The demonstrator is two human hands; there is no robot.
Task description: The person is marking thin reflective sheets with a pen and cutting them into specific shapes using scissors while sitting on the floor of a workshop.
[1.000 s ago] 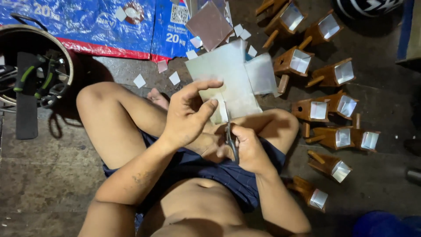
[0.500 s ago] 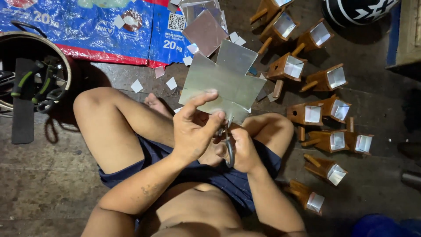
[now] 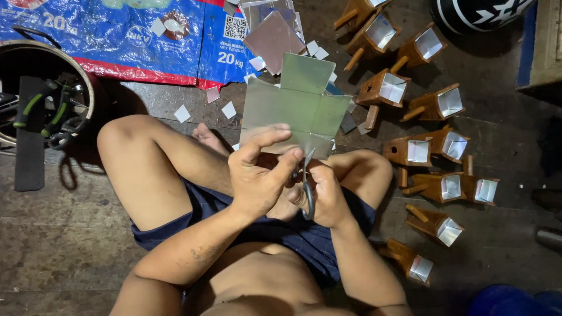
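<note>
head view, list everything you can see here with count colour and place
cross-shaped shiny metal sheet: one, silver-green, held above the knees
scissors: one, grey, in the right hand, blades at the sheet's lower edge
brown wooden scoops with metal-lined mouths: about eleven, right side of the floor
small cut metal squares: several, silver, scattered on the floor near the sack
blue printed plastic sack: one, top left
round black tub of tools: one, far left
left hand: gripping the sheet
right hand: around the scissors

Left hand [image 3: 257, 181] covers the shiny cross-shaped metal sheet's [image 3: 293, 108] lower edge; grey-handled scissors [image 3: 307, 190] mostly hidden; black helmet [image 3: 477, 13] cropped.
</note>
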